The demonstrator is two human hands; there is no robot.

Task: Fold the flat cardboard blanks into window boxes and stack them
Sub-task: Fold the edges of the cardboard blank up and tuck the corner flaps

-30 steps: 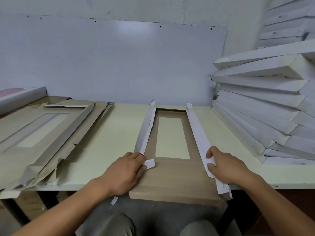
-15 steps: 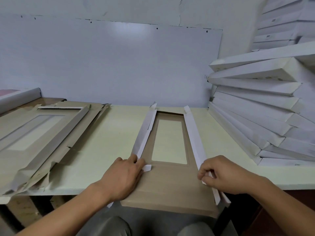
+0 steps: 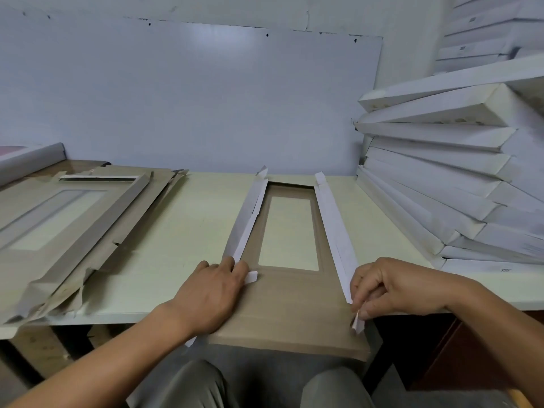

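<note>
1. Between the two hands lies the cardboard blank (image 3: 290, 307), flat on the pale table (image 3: 182, 231) with its near end overhanging the edge toward the person's lap; its rectangular window (image 3: 290, 232) sits just beyond the fingertips.
2. Left hand (image 3: 210, 293) rests palm-down on the brown panel, fingers curled at the near end of the left side flap (image 3: 245, 223), pressing a small white tab (image 3: 251, 277) there; whether it pinches that tab or only pins it I cannot quite tell.
3. Right hand (image 3: 391, 285) is closed in a pinch on the near end of the right side flap (image 3: 335, 231), thumb and fingers drawn together round the thin white strip.
4. Both flaps stand up from their creases, white on the outer face, brown kraft inside; away from the grips they run long and narrow to the far end, each finishing in a small upturned tab.
5. Handling, as I judge it: light, thin board, stiff along the scored lines yet floppy across its length; it should bend cleanly at the creases and kink or tear if forced elsewhere, so hold close to the fold, near a corner.
6. Outward of the left hand sprawls a loose pile of unfolded blanks (image 3: 73, 231); outward of the right leans a stack of finished white boxes (image 3: 441, 184), long, flat and sharp-edged.
</note>
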